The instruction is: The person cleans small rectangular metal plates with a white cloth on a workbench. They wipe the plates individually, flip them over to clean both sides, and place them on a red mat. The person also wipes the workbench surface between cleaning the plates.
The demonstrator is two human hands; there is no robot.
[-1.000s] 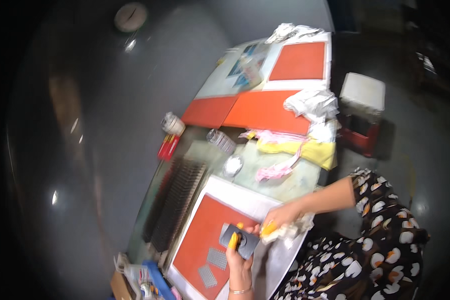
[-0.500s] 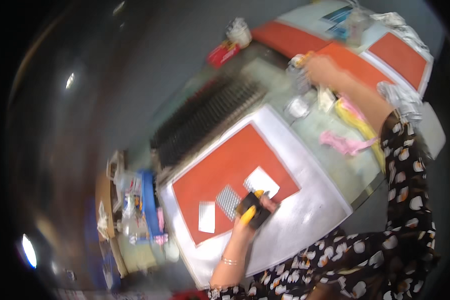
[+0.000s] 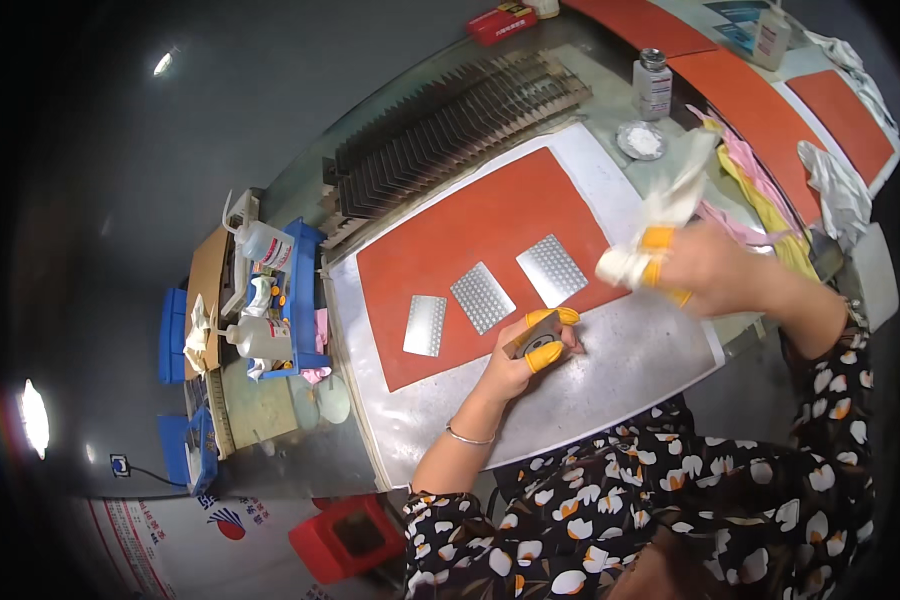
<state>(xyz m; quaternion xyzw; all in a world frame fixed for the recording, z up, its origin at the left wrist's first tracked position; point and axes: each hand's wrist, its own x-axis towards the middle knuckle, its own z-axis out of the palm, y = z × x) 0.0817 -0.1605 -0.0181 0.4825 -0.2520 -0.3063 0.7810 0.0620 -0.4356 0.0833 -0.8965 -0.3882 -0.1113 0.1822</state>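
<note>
Left hand (image 3: pixel 526 358) pinching small metal plate (image 3: pixel 530 338) at orange mat (image 3: pixel 470 250) edge; right hand (image 3: pixel 705 268) at 3 o'clock gripping white cloth (image 3: pixel 670 195).

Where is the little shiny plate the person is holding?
In the head view, the small plate is pinched in the left hand, just below the orange mat.

Three plates (image 3: pixel 482 297) on mat (image 3: pixel 470 230); rack (image 3: pixel 450 125) behind
</note>
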